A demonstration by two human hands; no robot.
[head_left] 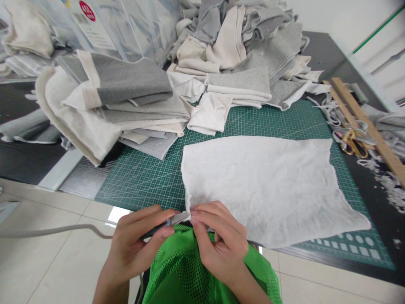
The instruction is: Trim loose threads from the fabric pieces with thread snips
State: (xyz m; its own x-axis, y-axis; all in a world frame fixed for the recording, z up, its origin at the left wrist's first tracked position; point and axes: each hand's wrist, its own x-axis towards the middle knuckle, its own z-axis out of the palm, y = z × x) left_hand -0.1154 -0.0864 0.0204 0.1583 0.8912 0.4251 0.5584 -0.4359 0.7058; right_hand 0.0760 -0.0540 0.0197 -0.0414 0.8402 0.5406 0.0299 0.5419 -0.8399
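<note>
A white piece of fabric (259, 185) lies spread out on a green cutting mat (136, 177), its near left corner pulled to the table's front edge. My right hand (218, 236) pinches that corner between thumb and fingers. In my left hand (142, 236) is a small knife-like tool (179, 218) with a dark handle and a flat metal blade. The blade's tip meets the fabric edge beside my right fingertips; whether it cuts in cannot be made out. Most of the handle is hidden by my left fingers.
Folded grey and white cloths (136, 80) are stacked at left, with a larger heap (228, 42) behind. A clear plastic bin (126, 29) stands at the back. Gold-handled scissors (352, 143), a wooden ruler (370, 122) and scraps lie right. A grey cord (57, 231) runs toward my left wrist.
</note>
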